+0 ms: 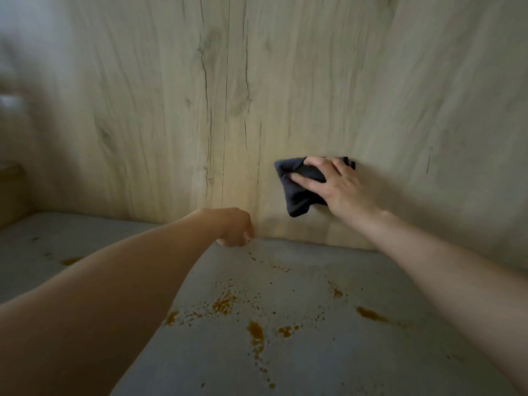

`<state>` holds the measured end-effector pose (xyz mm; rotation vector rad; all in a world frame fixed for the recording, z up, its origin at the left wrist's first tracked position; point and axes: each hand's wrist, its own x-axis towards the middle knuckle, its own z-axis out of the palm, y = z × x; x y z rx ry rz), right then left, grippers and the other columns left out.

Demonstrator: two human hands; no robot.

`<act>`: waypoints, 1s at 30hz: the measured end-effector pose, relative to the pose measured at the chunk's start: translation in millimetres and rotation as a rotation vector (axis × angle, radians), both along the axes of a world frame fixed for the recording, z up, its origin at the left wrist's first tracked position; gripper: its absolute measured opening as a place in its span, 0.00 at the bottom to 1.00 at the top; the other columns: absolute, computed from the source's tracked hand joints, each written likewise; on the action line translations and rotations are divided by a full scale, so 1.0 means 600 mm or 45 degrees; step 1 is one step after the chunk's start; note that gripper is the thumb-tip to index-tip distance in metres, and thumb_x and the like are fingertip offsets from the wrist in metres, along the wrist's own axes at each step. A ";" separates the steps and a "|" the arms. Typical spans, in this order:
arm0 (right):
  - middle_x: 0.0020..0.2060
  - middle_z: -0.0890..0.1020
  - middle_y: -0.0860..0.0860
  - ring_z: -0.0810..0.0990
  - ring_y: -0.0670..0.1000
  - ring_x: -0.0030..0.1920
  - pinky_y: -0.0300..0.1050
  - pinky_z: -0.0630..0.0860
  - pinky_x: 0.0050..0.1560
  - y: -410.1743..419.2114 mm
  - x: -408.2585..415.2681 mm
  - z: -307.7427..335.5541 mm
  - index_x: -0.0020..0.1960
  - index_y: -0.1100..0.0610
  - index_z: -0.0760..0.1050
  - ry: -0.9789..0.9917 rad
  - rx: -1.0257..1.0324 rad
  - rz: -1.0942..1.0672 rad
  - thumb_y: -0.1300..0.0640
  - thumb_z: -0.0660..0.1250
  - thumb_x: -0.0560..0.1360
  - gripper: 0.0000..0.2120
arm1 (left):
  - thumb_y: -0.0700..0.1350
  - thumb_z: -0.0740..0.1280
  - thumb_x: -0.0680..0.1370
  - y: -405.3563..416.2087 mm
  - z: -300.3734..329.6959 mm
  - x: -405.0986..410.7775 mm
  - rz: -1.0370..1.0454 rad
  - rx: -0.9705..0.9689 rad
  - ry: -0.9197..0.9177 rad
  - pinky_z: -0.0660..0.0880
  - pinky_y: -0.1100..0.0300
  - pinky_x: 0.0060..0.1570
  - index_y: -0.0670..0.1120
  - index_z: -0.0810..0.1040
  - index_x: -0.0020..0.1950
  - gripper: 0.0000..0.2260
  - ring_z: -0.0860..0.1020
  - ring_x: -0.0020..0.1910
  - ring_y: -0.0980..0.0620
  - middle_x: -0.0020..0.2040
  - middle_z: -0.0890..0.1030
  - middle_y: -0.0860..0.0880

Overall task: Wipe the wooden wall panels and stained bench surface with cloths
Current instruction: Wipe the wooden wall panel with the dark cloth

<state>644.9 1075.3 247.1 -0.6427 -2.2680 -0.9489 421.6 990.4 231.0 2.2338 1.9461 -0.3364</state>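
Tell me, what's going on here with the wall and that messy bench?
A person is cleaning. Their right hand presses a dark cloth flat against the wooden wall panel, low down, just above the bench. Their left hand rests where the grey bench surface meets the wall; its fingers curl under, out of sight, so I can't tell whether it holds anything. The orange-brown stains spattered on the bench are not yet wiped.

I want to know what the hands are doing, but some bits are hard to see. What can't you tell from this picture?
All in the head view:
- Left hand: its fingers are turned away behind the wrist, so what it holds, if anything, is hidden.
- Dark cloth: the right hand covers part of it.
- Left edge: blurred, shapes there unreadable.
- Bench: cut off by the bottom edge and the arms.
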 end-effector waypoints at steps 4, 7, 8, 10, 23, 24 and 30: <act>0.64 0.65 0.52 0.66 0.56 0.57 0.55 0.77 0.50 0.005 -0.007 0.025 0.66 0.48 0.74 0.222 0.090 -0.095 0.56 0.55 0.73 0.23 | 0.44 0.59 0.80 0.009 0.077 0.018 0.064 0.558 -0.227 0.71 0.57 0.55 0.51 0.76 0.64 0.14 0.74 0.59 0.46 0.62 0.75 0.47; 0.68 0.68 0.55 0.66 0.56 0.64 0.56 0.76 0.56 0.000 0.000 -0.035 0.68 0.51 0.71 0.011 0.119 -0.017 0.63 0.60 0.71 0.26 | 0.43 0.58 0.80 0.001 0.115 0.022 0.067 0.854 -0.275 0.71 0.58 0.47 0.53 0.76 0.61 0.13 0.75 0.57 0.49 0.61 0.75 0.51; 0.68 0.70 0.55 0.67 0.56 0.65 0.56 0.76 0.56 0.002 0.008 -0.041 0.68 0.50 0.72 -0.095 0.079 0.014 0.65 0.64 0.69 0.28 | 0.43 0.58 0.80 -0.003 0.123 0.020 0.044 0.908 -0.268 0.71 0.58 0.47 0.52 0.76 0.62 0.13 0.74 0.58 0.50 0.62 0.74 0.52; 0.67 0.74 0.53 0.72 0.56 0.64 0.56 0.78 0.55 0.012 0.019 -0.016 0.66 0.49 0.74 -0.223 0.051 0.068 0.65 0.61 0.70 0.27 | 0.41 0.59 0.80 -0.009 0.144 0.015 0.005 1.018 -0.264 0.72 0.57 0.49 0.51 0.75 0.64 0.15 0.70 0.62 0.52 0.65 0.71 0.54; 0.73 0.60 0.56 0.60 0.58 0.71 0.55 0.69 0.65 0.022 -0.028 0.134 0.74 0.49 0.60 0.217 0.185 -0.132 0.65 0.63 0.70 0.35 | 0.37 0.63 0.75 0.007 0.291 0.016 0.011 1.525 -0.308 0.63 0.57 0.67 0.51 0.61 0.75 0.29 0.59 0.72 0.52 0.74 0.59 0.55; 0.73 0.61 0.55 0.61 0.58 0.70 0.55 0.71 0.63 0.019 -0.022 0.110 0.73 0.48 0.60 0.104 0.129 -0.103 0.65 0.69 0.66 0.39 | 0.37 0.63 0.75 0.006 0.291 0.016 -0.002 1.504 -0.278 0.61 0.56 0.69 0.51 0.59 0.76 0.30 0.57 0.73 0.52 0.75 0.57 0.55; 0.73 0.64 0.55 0.63 0.57 0.72 0.50 0.63 0.67 0.020 0.033 0.223 0.72 0.48 0.65 0.019 0.139 -0.140 0.66 0.55 0.71 0.31 | 0.39 0.64 0.77 0.009 0.337 0.021 -0.006 1.480 -0.199 0.52 0.54 0.73 0.54 0.48 0.78 0.36 0.46 0.77 0.52 0.78 0.45 0.56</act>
